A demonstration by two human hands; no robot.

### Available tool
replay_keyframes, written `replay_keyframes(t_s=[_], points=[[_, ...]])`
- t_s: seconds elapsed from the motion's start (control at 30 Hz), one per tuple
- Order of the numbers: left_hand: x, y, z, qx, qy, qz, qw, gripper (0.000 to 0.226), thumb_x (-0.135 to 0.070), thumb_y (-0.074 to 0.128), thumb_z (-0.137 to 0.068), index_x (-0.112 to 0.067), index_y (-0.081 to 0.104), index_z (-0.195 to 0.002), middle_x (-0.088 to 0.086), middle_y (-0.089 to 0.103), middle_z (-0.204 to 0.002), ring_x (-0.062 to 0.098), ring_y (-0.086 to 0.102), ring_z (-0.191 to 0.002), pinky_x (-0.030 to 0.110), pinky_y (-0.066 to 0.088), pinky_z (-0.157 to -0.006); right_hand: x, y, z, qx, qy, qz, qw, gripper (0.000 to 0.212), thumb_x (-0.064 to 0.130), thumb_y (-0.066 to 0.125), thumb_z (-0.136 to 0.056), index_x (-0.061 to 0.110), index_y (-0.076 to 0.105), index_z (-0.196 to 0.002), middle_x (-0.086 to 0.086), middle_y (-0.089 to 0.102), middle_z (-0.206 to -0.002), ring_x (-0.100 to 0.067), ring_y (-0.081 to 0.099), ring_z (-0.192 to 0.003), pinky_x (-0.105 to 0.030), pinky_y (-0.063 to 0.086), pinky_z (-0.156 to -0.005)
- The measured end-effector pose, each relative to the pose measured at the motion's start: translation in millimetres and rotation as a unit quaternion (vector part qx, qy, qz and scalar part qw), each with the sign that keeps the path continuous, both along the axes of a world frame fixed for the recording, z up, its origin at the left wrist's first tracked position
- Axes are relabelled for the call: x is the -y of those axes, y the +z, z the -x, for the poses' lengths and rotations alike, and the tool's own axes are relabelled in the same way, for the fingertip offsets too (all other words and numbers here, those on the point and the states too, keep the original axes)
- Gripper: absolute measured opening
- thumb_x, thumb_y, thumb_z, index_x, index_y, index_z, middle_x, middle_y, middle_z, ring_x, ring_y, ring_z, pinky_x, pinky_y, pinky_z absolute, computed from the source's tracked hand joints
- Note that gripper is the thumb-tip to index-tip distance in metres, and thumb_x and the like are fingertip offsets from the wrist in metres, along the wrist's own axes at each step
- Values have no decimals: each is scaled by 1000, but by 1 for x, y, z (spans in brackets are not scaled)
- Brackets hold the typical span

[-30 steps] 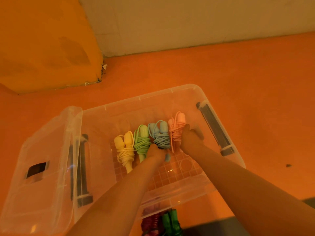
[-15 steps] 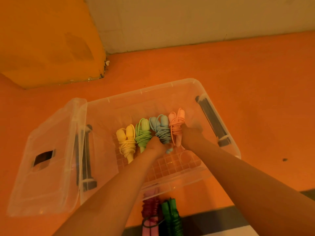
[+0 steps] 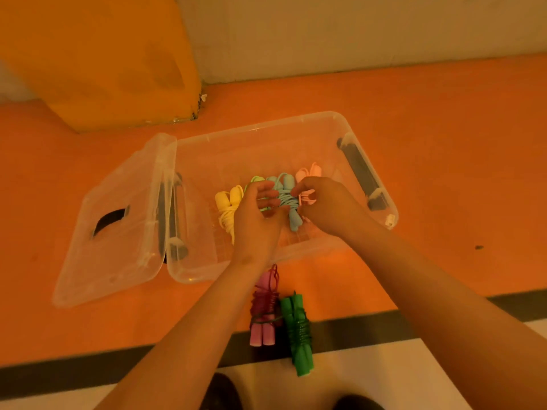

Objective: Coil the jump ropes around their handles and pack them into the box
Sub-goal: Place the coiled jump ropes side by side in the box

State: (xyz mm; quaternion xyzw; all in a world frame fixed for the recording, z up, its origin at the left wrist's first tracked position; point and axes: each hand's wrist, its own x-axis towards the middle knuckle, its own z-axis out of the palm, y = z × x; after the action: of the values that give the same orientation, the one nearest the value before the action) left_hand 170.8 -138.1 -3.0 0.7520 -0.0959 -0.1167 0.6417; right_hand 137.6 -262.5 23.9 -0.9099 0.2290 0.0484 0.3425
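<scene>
A clear plastic box [image 3: 266, 125] stands open on the orange floor. Inside it, coiled jump ropes lie side by side: yellow [image 3: 226, 208], light green [image 3: 257, 179], blue [image 3: 288, 199] and peach [image 3: 310, 171]. My left hand [image 3: 257, 214] is over the green rope with its fingers loosely curled and nothing gripped. My right hand [image 3: 322, 205] pinches a loop of the peach rope between thumb and fingers. On the floor in front of the box lie a coiled magenta rope [image 3: 263, 312] and a dark green one [image 3: 299, 329].
The box's clear lid [image 3: 118, 232] lies flat to the left, against the box. A big orange block [image 3: 103, 54] stands at the back left by the wall. A black stripe [image 3: 444, 315] crosses the floor near me, with my shoes [image 3: 222, 392] below it.
Both hands have come up from deep among the ropes and my view has pulled back. The left hand has let go of the ropes. The magenta and dark green ropes now show fully.
</scene>
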Motion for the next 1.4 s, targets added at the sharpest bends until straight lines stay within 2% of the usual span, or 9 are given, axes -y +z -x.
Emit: replay_keyframes(t_s=[0.1,0.2,0.43,0.57,0.7,0.87,1.03,1.17,1.4], points=[[-14,15,22,52,21,-1,998,35,1,73,-78,-22,56,-98,-9,60,-87,1,59,-76,13,45,-65,-21,17,25,68,17,-15,997,15,15,70,-79,21,66,-93,-1,66,-97,-19,58,-92,-26,41,-71],[-34,24,54,72,11,-3,997,31,-5,77,-77,-27,55,-81,-10,59,-75,-1,55,-66,14,43,-60,-34,27,52,29,36,-49,998,24,23,80,-69,28,57,-69,12,55,-69,-10,53,-69,-27,42,-61],[-92,-30,106,-20,-47,-153,987,24,-18,80,-75,-21,57,-83,-5,63,-78,8,60,-74,11,43,-62,-60,-38,105,-199,51,-25,978,35,44,78,-69,21,62,-88,1,61,-93,-17,59,-88,-29,45,-71],[-114,-79,103,-148,-65,-264,951,59,-21,81,-75,-5,48,-122,-1,52,-112,16,54,-102,12,38,-74,-70,-82,122,-287,36,26,957,63,59,65,-78,14,53,-120,-7,56,-122,-23,54,-113,-29,42,-80],[-123,-112,101,-195,-90,-318,924,78,-26,80,-76,-1,37,-136,13,56,-129,26,56,-115,26,43,-86,-83,-112,137,-335,22,7,942,67,64,62,-78,17,51,-124,-6,57,-127,-24,55,-118,-30,44,-83],[-118,-131,104,-252,-94,-276,923,61,-21,82,-74,-5,48,-122,11,64,-116,27,63,-103,34,51,-81,-92,-141,145,-287,-70,-151,943,41,42,77,-75,13,65,-101,-9,67,-102,-24,66,-94,-32,50,-74],[-127,-127,107,-324,-54,-162,930,23,-1,77,-76,-5,64,-94,7,63,-81,19,61,-71,37,58,-72,-72,-129,143,-283,-111,-344,888,15,12,77,-78,9,63,-81,-5,66,-73,-9,62,-57,-22,55,-57],[-148,-107,106,-320,-76,-116,937,28,12,73,-74,-5,66,-94,7,63,-81,13,60,-67,20,55,-56,-53,-103,150,-295,-27,-308,904,20,11,78,-76,8,60,-84,-4,59,-73,-10,58,-64,-17,50,-54],[-169,-2,84,-292,-242,-141,914,29,-2,78,-67,-11,72,-95,6,69,-84,11,65,-71,21,55,-65,-15,-1,153,-274,155,-172,933,30,19,83,-70,20,66,-95,4,66,-93,-11,61,-83,-19,49,-66]])
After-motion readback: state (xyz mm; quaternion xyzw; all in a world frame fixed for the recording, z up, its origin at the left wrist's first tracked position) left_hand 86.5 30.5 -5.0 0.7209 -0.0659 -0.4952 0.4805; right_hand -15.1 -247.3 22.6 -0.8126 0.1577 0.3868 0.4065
